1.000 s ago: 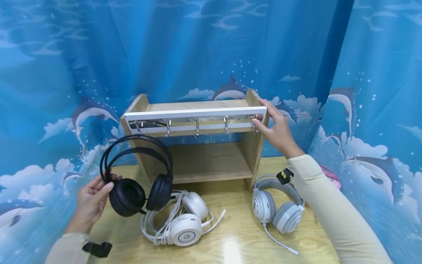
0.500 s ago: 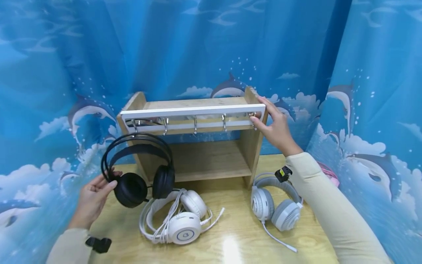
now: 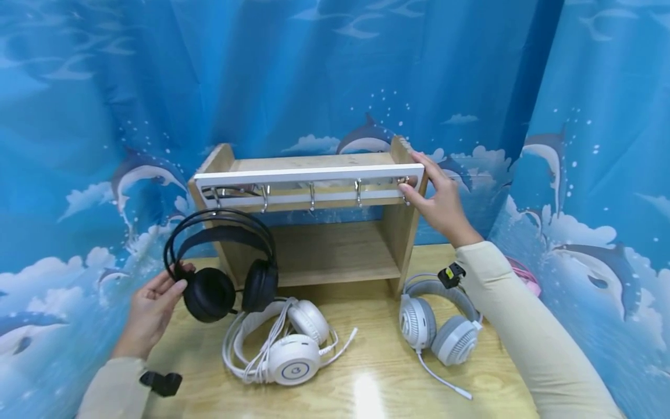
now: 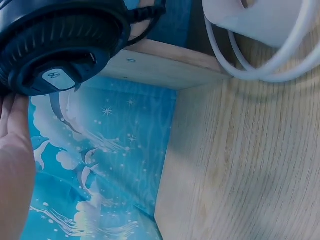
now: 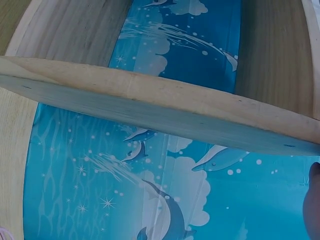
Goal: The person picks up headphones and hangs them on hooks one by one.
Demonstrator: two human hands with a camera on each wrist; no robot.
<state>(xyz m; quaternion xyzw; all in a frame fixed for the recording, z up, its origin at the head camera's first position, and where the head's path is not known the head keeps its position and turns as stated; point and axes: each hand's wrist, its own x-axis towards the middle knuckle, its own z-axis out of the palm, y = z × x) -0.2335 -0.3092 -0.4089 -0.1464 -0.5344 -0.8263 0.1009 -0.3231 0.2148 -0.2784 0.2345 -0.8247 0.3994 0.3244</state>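
Note:
Black headphones point(image 3: 209, 295) hang upright in front of the left end of a small wooden shelf point(image 3: 335, 250). My left hand point(image 3: 149, 311) pinches them at the left side, just above the ear cup. Their headband arches right below the leftmost metal hook point(image 3: 216, 201) of the white hook rail point(image 3: 309, 173); I cannot tell whether it touches the hook. My right hand point(image 3: 442, 206) grips the shelf's upper right corner, thumb on the front by the last hook. In the left wrist view an ear cup point(image 4: 60, 37) sits above the hand. A fingertip point(image 5: 313, 200) shows beside the side panel point(image 5: 150, 95).
White headphones point(image 3: 295, 358) with a bundled cable lie on the wooden table point(image 3: 377, 326) below the black ones. Grey-and-white headphones point(image 3: 416, 326) with a microphone lie to the right. Something pink point(image 3: 526, 276) is partly hidden behind the right sleeve. A blue dolphin curtain point(image 3: 314, 70) stands behind.
The black headphones and my left hand have risen slightly, bringing the headband nearer the leftmost hook. My right hand keeps its grip on the shelf corner.

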